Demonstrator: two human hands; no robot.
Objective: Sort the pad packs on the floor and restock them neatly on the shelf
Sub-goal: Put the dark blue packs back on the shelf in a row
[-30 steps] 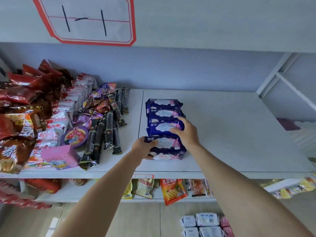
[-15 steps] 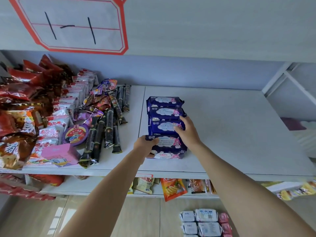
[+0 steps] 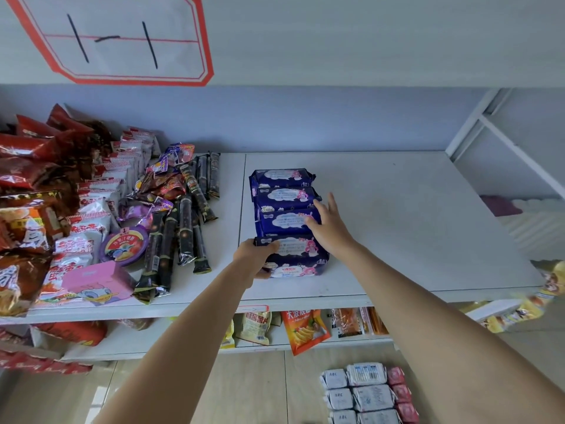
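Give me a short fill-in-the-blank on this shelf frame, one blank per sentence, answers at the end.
1. The pad packs in the row on the shelf are dark ____ in colour.
2. The left hand grips the ____ pack of that row, counting from the shelf's front edge.
3. The right hand, fingers straight, touches the row's ____ side.
4. The white packs still to sort lie on the ____.

Answers: blue; first; right; floor
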